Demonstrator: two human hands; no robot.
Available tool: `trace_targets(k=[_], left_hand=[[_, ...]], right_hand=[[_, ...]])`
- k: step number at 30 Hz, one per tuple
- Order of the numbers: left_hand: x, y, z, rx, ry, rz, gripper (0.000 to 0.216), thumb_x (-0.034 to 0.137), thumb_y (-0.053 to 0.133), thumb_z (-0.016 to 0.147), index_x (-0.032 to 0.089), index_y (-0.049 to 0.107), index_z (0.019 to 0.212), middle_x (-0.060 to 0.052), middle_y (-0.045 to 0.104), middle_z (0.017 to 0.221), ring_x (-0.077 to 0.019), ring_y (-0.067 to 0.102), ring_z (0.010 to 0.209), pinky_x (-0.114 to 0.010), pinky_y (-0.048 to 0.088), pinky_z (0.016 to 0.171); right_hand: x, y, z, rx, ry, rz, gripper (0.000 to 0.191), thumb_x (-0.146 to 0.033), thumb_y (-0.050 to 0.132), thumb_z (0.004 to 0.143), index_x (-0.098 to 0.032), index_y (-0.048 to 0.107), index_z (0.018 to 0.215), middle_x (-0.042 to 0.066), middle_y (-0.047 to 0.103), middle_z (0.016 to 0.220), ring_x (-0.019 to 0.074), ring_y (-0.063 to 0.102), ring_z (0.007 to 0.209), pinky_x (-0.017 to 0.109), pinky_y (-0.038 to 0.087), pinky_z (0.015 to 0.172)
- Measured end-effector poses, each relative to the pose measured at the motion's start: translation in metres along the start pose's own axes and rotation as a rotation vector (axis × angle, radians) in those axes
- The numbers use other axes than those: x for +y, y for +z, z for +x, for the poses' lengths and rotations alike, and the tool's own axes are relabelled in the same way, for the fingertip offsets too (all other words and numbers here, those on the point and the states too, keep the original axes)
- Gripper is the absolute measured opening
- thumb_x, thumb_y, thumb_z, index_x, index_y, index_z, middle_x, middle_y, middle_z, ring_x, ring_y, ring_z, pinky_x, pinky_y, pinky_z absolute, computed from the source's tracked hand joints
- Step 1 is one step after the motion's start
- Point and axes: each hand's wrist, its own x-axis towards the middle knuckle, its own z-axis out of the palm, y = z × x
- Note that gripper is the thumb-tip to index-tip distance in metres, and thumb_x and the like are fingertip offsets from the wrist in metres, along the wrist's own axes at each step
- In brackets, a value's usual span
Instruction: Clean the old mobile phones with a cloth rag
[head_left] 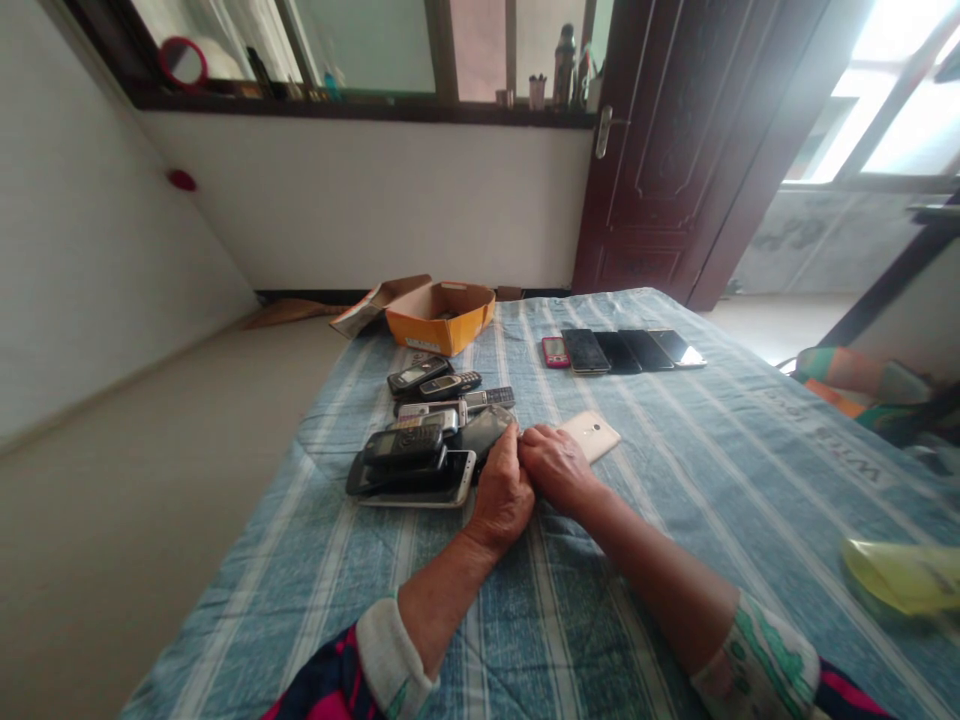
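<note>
My left hand [501, 490] and my right hand [556, 465] meet in the middle of the blue striped cloth [675, 470], fingers curled together. The left hand's fingers close on a dark phone [484, 430] at the edge of a pile of old phones [420, 450]. My right hand rests on a pale gold phone [592, 433] lying face down, fingertips touching the left hand. What lies between the fingertips is hidden.
An orange cardboard box [442, 315] stands open at the far edge. A row of several phones [622, 350], one pink, lies far right of it. A yellow-green bag [900, 575] sits at the right edge. Bare floor is on the left, a dark door beyond.
</note>
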Motion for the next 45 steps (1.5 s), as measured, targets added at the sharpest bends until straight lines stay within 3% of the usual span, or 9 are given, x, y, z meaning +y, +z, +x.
trace_targets(k=[10, 18, 27, 36, 45], left_hand=[[0.000, 0.005, -0.003, 0.009, 0.053, 0.068, 0.053, 0.005, 0.045, 0.079, 0.006, 0.045, 0.132, -0.021, 0.063, 0.121, -0.0290, 0.061, 0.115, -0.046, 0.050, 0.100], [-0.001, 0.004, -0.004, 0.040, 0.046, 0.048, 0.052, 0.006, 0.046, 0.081, 0.010, 0.046, 0.133, -0.017, 0.063, 0.122, -0.0276, 0.060, 0.116, -0.045, 0.049, 0.102], [0.000, 0.006, -0.004, 0.021, 0.058, 0.059, 0.055, 0.005, 0.046, 0.079, 0.010, 0.045, 0.134, -0.017, 0.063, 0.121, -0.0277, 0.061, 0.114, -0.045, 0.050, 0.100], [0.000, 0.001, -0.004, 0.008, 0.037, 0.061, 0.053, 0.006, 0.047, 0.081, 0.008, 0.044, 0.134, -0.019, 0.060, 0.124, -0.0291, 0.058, 0.118, -0.048, 0.047, 0.103], [0.004, 0.004, -0.004, 0.011, 0.091, 0.129, 0.055, 0.006, 0.048, 0.079, 0.008, 0.044, 0.133, -0.019, 0.062, 0.118, -0.0298, 0.061, 0.111, -0.047, 0.050, 0.099]], right_hand=[[0.007, 0.001, -0.002, 0.003, 0.089, -0.022, 0.024, -0.022, 0.045, 0.096, -0.017, 0.067, 0.103, 0.011, 0.062, 0.100, 0.0239, 0.053, 0.098, 0.033, 0.041, 0.077], [0.003, 0.002, -0.005, 0.006, 0.058, -0.015, 0.022, -0.023, 0.046, 0.096, -0.018, 0.065, 0.107, 0.009, 0.063, 0.104, 0.0216, 0.052, 0.100, 0.031, 0.040, 0.078], [0.038, -0.002, -0.010, 0.018, 0.272, -0.053, 0.029, -0.016, 0.040, 0.096, -0.013, 0.069, 0.095, 0.015, 0.062, 0.103, 0.0267, 0.053, 0.101, 0.036, 0.040, 0.078], [0.004, -0.001, -0.008, 0.008, 0.065, 0.013, 0.021, -0.023, 0.046, 0.096, -0.020, 0.065, 0.105, 0.008, 0.063, 0.105, 0.0207, 0.051, 0.104, 0.030, 0.040, 0.080], [0.068, -0.003, -0.015, 0.014, 0.375, -0.021, 0.026, -0.017, 0.042, 0.095, -0.015, 0.067, 0.100, 0.012, 0.061, 0.108, 0.0241, 0.052, 0.104, 0.033, 0.039, 0.078]])
